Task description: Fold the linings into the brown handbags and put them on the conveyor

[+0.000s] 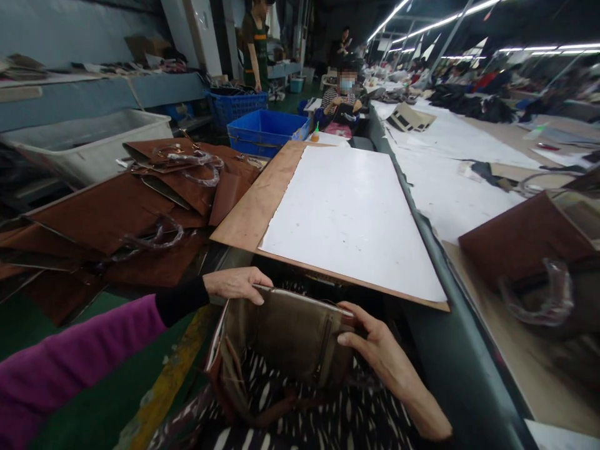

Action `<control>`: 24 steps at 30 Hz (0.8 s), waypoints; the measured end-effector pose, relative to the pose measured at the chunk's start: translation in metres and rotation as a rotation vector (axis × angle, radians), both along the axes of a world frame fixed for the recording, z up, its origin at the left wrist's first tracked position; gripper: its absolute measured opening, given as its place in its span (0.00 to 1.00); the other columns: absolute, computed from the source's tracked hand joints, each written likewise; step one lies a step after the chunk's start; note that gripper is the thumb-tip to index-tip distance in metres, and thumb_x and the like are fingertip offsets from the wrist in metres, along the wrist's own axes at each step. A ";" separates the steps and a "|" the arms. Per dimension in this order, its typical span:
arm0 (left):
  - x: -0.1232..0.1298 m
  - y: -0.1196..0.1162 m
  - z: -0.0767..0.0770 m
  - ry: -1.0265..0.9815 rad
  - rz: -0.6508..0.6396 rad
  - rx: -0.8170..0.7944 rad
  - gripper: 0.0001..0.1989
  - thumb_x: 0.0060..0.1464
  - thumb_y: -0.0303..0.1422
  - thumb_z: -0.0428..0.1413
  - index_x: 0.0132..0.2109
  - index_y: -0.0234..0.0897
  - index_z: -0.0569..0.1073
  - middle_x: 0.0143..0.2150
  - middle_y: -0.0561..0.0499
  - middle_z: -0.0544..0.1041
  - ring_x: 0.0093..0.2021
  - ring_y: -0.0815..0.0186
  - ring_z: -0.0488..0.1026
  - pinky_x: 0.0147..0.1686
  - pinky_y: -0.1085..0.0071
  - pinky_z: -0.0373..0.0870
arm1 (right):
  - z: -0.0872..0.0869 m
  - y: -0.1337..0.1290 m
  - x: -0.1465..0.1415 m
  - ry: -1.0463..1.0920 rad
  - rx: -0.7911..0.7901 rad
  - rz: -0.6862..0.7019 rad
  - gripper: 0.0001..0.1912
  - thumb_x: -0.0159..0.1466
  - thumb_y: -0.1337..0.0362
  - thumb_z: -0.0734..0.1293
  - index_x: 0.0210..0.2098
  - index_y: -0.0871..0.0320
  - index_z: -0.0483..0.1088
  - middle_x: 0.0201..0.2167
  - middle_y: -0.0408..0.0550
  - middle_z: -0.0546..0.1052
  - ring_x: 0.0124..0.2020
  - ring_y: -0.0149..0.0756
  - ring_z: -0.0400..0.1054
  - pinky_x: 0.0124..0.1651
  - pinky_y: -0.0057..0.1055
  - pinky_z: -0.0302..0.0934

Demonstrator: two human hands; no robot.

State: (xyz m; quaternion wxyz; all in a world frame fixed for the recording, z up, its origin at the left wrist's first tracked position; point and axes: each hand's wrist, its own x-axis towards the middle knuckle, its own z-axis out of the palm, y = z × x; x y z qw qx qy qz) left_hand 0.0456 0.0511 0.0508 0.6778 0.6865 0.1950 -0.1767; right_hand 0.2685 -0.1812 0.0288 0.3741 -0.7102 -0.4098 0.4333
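A brown handbag (293, 337) rests on my lap, its olive lining and a zip on the inside facing me. My left hand (239, 284) grips the far rim of the bag near its left corner, thumb on the inner side. At the right end of that same rim, my right hand (372, 340) pinches the edge between thumb and fingers. Both hands are closed on the bag, and the rim stretches between them. The lower part of the bag sinks into the dark patterned cloth over my lap, and its outer face is hidden.
Ahead lies a wooden board (248, 212) with white paper (347, 212) on it. Brown bags (107, 206) are piled at left; another brown bag (525, 237) stands at right. Behind are a blue bin (267, 131), a white tub (94, 140) and a seated co-worker (340, 103).
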 end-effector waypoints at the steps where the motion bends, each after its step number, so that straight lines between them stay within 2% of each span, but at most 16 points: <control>1: -0.001 0.000 0.000 0.003 0.006 0.005 0.11 0.41 0.27 0.55 0.36 0.30 0.73 0.30 0.55 0.72 0.28 0.70 0.65 0.27 0.79 0.59 | 0.000 0.000 -0.001 -0.067 0.004 -0.028 0.27 0.53 0.62 0.67 0.52 0.54 0.63 0.41 0.45 0.75 0.45 0.42 0.67 0.52 0.37 0.57; 5: -0.003 -0.001 0.000 0.004 0.019 0.005 0.11 0.43 0.28 0.55 0.36 0.30 0.73 0.30 0.54 0.72 0.28 0.71 0.65 0.28 0.79 0.58 | 0.001 0.007 -0.009 -0.184 0.062 -0.070 0.24 0.55 0.61 0.66 0.52 0.53 0.64 0.43 0.46 0.76 0.44 0.41 0.68 0.51 0.37 0.59; 8: -0.001 -0.002 0.002 -0.005 -0.003 0.032 0.11 0.44 0.28 0.54 0.37 0.31 0.74 0.30 0.54 0.73 0.29 0.70 0.65 0.29 0.79 0.58 | 0.002 0.012 -0.011 -0.242 0.110 -0.068 0.18 0.56 0.59 0.65 0.46 0.55 0.70 0.42 0.48 0.76 0.45 0.42 0.68 0.50 0.37 0.60; 11: 0.001 -0.003 0.004 -0.001 -0.023 0.052 0.11 0.44 0.28 0.54 0.37 0.31 0.74 0.30 0.55 0.72 0.29 0.70 0.65 0.29 0.79 0.58 | 0.000 0.013 -0.011 -0.279 0.093 -0.049 0.14 0.57 0.58 0.64 0.41 0.55 0.72 0.41 0.48 0.76 0.44 0.43 0.68 0.49 0.39 0.61; 16: 0.001 -0.003 0.005 -0.017 -0.025 0.078 0.11 0.46 0.30 0.54 0.38 0.31 0.74 0.31 0.54 0.72 0.30 0.69 0.65 0.30 0.78 0.59 | -0.003 0.012 -0.011 -0.273 0.063 -0.032 0.13 0.58 0.57 0.63 0.40 0.54 0.72 0.40 0.46 0.77 0.43 0.41 0.69 0.47 0.36 0.63; 21: 0.000 -0.003 -0.001 -0.065 -0.021 0.168 0.09 0.47 0.29 0.53 0.36 0.31 0.74 0.29 0.55 0.71 0.29 0.70 0.65 0.30 0.78 0.58 | -0.002 0.014 -0.022 -0.509 0.178 0.030 0.14 0.62 0.58 0.59 0.44 0.55 0.69 0.42 0.48 0.74 0.44 0.40 0.68 0.47 0.36 0.62; 24: 0.000 -0.002 -0.002 -0.098 -0.044 0.255 0.09 0.47 0.28 0.52 0.37 0.32 0.73 0.29 0.56 0.71 0.31 0.69 0.65 0.31 0.78 0.58 | 0.000 0.017 -0.028 -0.543 0.207 0.036 0.15 0.62 0.58 0.58 0.44 0.55 0.69 0.42 0.48 0.74 0.43 0.39 0.68 0.46 0.33 0.63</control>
